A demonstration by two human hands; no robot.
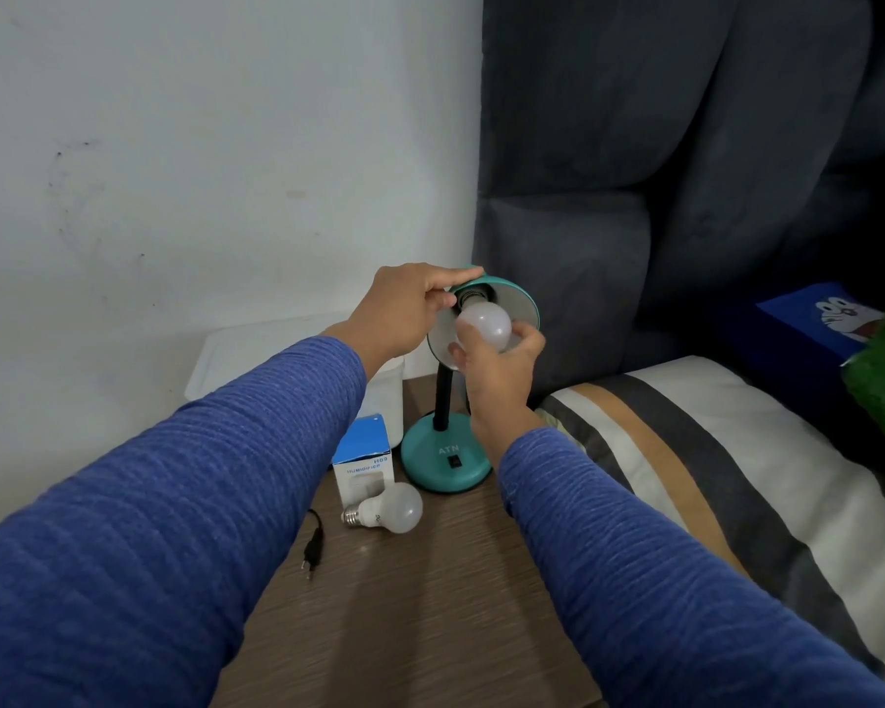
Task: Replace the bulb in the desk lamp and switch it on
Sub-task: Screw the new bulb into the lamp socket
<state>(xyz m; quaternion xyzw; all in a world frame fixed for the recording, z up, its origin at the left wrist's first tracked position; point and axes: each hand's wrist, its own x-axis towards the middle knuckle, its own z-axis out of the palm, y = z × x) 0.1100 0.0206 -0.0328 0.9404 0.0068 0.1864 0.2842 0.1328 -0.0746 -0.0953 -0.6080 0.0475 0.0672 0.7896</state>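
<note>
While the left hand is gripping the lamp shade rim mid-frame, the right hand is cupping the bulb from below, fingers curled round it, its neck pointing up-left into the socket.

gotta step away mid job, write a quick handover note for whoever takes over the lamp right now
Left hand: grips the rim of the teal lamp shade, steadying it.
Right hand: fingers wrapped around the bulb in the shade, at the socket; cannot tell if it is being screwed in or out.
Second bulb: lies loose on the wooden table, next to the blue and white box.
Plug: lies on the table, not plugged in.
Lamp base: stands on the table, switch on top.
Left: finish the bulb at the socket, plug in, press the switch.
</note>
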